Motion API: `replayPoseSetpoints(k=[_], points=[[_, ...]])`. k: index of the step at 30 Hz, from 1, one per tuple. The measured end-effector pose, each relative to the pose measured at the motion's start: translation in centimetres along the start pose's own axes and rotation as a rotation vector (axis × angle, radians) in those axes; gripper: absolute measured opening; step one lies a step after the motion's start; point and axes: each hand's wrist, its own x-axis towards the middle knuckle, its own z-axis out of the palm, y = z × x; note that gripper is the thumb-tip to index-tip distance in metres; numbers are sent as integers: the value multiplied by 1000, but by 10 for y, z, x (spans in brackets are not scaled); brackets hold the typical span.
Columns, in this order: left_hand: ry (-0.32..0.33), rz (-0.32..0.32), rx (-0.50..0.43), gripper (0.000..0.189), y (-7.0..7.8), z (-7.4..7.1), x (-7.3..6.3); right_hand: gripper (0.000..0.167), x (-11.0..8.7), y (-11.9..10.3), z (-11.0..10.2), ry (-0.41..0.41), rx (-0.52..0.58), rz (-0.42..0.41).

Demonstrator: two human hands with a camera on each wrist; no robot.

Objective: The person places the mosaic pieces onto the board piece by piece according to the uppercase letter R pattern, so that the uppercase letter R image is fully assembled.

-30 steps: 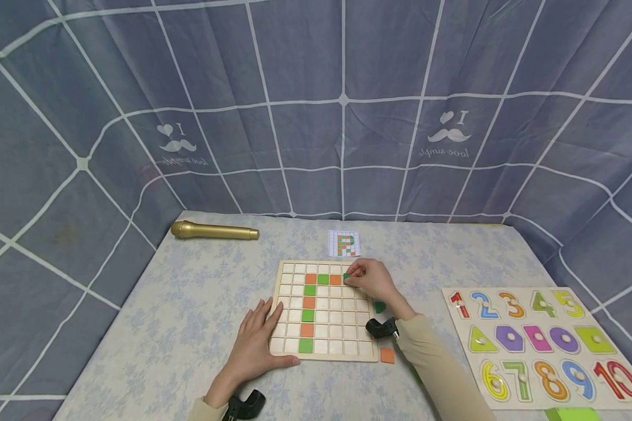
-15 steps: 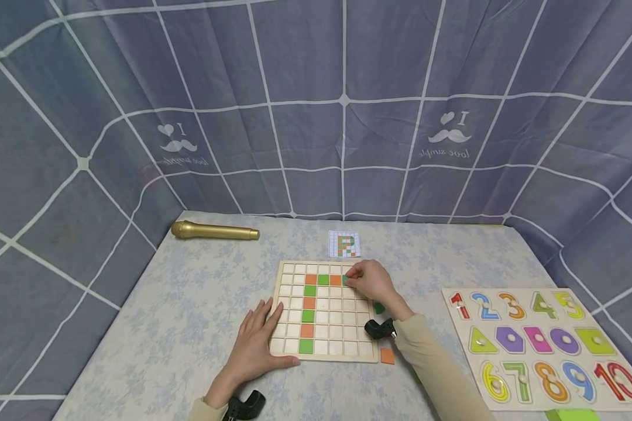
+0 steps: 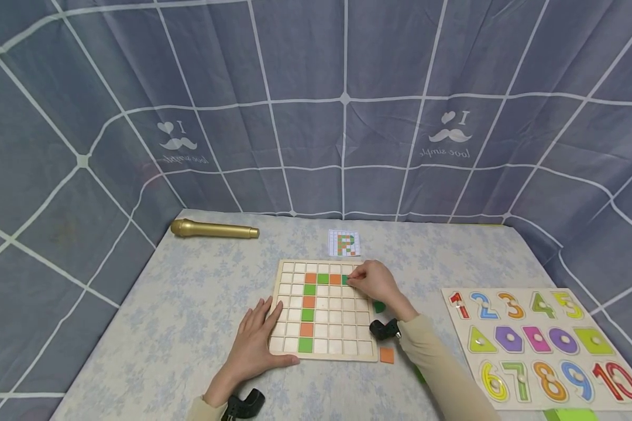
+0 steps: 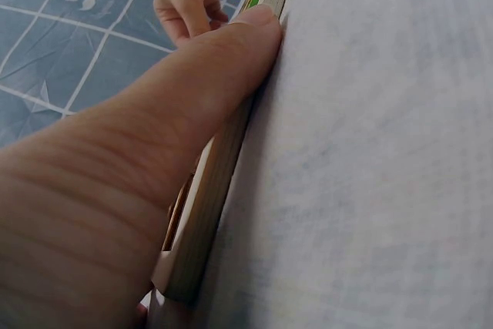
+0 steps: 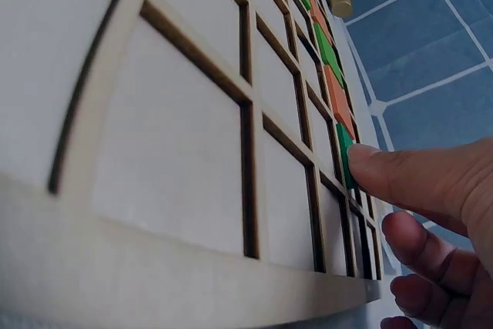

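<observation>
A wooden grid board [image 3: 342, 355] lies on the table, with orange and green square tiles [image 3: 308, 316] set in a column and along an upper row. At that row's right end is a dark green tile [image 3: 344, 280]. My right hand [image 3: 375, 283] holds this tile between thumb and fingertips; in the right wrist view the thumb [image 5: 385, 171] touches the dark green tile [image 5: 343, 152], which lies in its cell or nearly so. My left hand [image 3: 255, 339] rests at the board's near left corner, fingers spread along the left side, thumb along the front edge.
A small pattern card [image 3: 344, 243] lies behind the board. Right of it are a loose orange tile [image 3: 387, 355] and a dark green piece [image 3: 380, 307]. A number-and-shape puzzle [image 3: 545, 348] lies at right, a gold microphone [image 3: 215, 229] at back left.
The dark green tile has settled flatter into the cell at the row's right end. My right fingers have shifted slightly right, showing more of it. My left hand stays put.
</observation>
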Motion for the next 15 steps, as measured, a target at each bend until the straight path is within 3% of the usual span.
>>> replayPoseSetpoints(k=[9,15], points=[[5,0,-1,115,2,-1,0,8,-1,5,-4,-62,44,-100],[10,8,11,115,2,-2,0,10,-10,10,-13,-14,120,-104]])
